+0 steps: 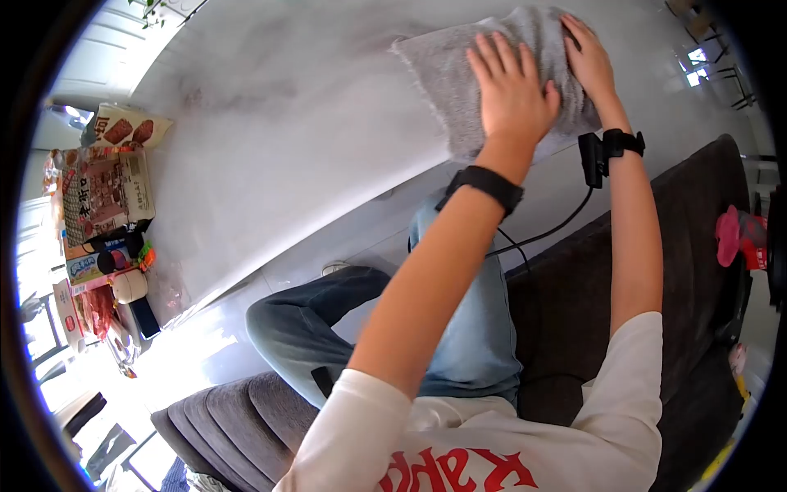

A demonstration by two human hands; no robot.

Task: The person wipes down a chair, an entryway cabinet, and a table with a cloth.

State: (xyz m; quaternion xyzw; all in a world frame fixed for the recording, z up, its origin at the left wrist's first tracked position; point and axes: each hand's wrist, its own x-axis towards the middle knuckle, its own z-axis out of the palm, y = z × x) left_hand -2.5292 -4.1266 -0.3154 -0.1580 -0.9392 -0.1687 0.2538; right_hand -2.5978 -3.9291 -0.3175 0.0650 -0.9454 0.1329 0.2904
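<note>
A grey, fuzzy cloth [447, 90] lies at the right end of the pale table [270, 123], near its front edge. Flat on top of the cloth rests my left hand [514, 102], its fingers spread and pointing away from me. My right hand [590, 66] touches the far right side of the same cloth, fingers stretched out, partly over folds. Each wrist wears a black band, and a dark device with a cable sits at the right wrist.
Snack packages [106, 193], a bag [127, 127] and a dark phone-like object [144, 317] crowd the table's left end. I sit on a dark grey sofa [566, 320], legs beside the table edge. Pink and red items [728, 236] lie at the far right.
</note>
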